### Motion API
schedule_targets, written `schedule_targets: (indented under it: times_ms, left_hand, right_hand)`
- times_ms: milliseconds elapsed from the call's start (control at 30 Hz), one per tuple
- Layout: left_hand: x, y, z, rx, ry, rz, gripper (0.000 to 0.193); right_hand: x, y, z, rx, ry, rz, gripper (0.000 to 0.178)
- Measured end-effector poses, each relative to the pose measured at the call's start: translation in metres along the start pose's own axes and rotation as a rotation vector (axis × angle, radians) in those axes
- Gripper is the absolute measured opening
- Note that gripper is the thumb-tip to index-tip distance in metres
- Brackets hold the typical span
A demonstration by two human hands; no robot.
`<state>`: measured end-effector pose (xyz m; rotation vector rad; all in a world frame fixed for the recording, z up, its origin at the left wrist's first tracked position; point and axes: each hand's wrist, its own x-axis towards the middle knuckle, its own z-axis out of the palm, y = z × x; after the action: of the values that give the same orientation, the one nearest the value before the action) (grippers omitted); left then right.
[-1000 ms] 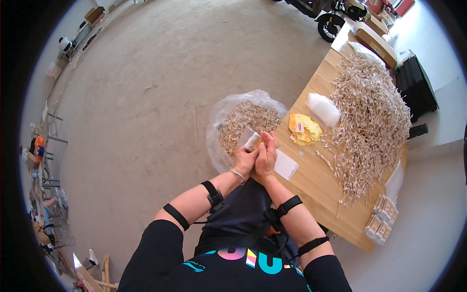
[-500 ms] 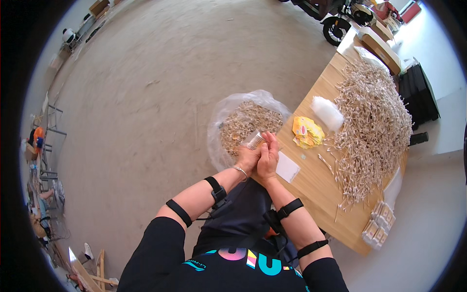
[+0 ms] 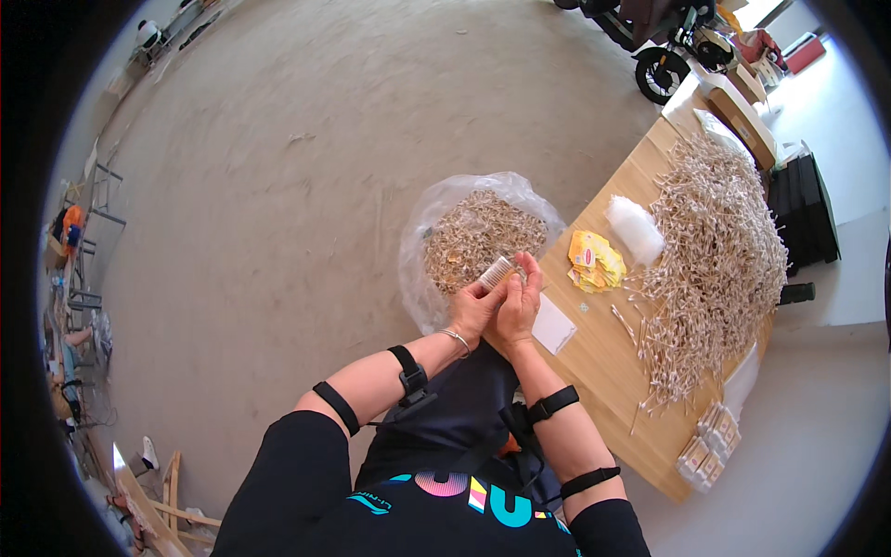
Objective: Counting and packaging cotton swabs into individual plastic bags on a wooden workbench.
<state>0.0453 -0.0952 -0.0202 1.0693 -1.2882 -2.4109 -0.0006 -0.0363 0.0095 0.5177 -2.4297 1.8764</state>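
Both my hands are close together at the left edge of the table, over the near rim of a clear plastic bag (image 3: pixel 422 209) full of loose cotton swabs. A small pack of cotton swabs (image 3: pixel 496 273), its white tips in a row, is pinched by my left hand (image 3: pixel 471 309). My right hand (image 3: pixel 520 304) curls against the pack's other side, its fingers partly hidden. Beside the right wrist a white card (image 3: pixel 553 325) lies on the table. Yellow printed packets (image 3: pixel 596 262) and a bundle of clear plastic sleeves (image 3: pixel 635 228) lie farther right.
A large heap of cotton swabs (image 3: pixel 710 269) covers much of the wooden table (image 3: pixel 594 371). Finished-looking packs (image 3: pixel 710 447) are stacked at its near right corner. Cardboard boxes (image 3: pixel 742 121) and a black crate (image 3: pixel 803 209) stand beyond; a motorbike (image 3: pixel 661 74) is parked behind.
The pack has turned slightly between my hands, and its row of tips shows more plainly. My right fingers have spread a little from it. The view has shifted slightly.
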Motion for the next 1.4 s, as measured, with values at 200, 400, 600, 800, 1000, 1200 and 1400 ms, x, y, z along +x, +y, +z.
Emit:
schedule_targets:
  times_ms: [200, 400, 600, 800, 1000, 1200, 1400]
  left_hand:
    - [0.001, 0.006, 0.0, 0.098, -0.019, -0.043, 0.027]
    - [0.007, 0.017, -0.001, 0.025, -0.11, 0.035, 0.026]
    - [0.005, 0.018, 0.003, 0.059, -0.109, -0.091, 0.029]
    - [0.029, 0.056, -0.016, 0.26, -0.368, 0.019, 0.022]
    - [0.044, 0.054, 0.005, 0.404, -0.234, 0.095, 0.019]
    - [0.043, 0.046, 0.009, 0.497, -0.289, 0.075, 0.022]
    - [0.048, 0.043, 0.003, 0.668, -0.314, 0.215, 0.031]
  right_hand:
    - [0.001, 0.016, 0.0, -0.05, -0.073, 0.081, 0.037]
    - [0.001, 0.014, 0.002, -0.045, -0.051, 0.134, 0.037]
    - [0.002, 0.007, 0.006, -0.223, -0.007, 0.08, 0.038]
    - [0.004, -0.003, 0.009, -0.198, 0.063, 0.14, 0.037]
    - [0.003, -0.004, 0.01, -0.176, 0.08, 0.127, 0.039]
    - [0.002, 0.0, 0.009, -0.266, 0.09, 0.053, 0.04]
    - [0.002, -0.002, 0.017, -0.203, 0.155, 0.029, 0.043]
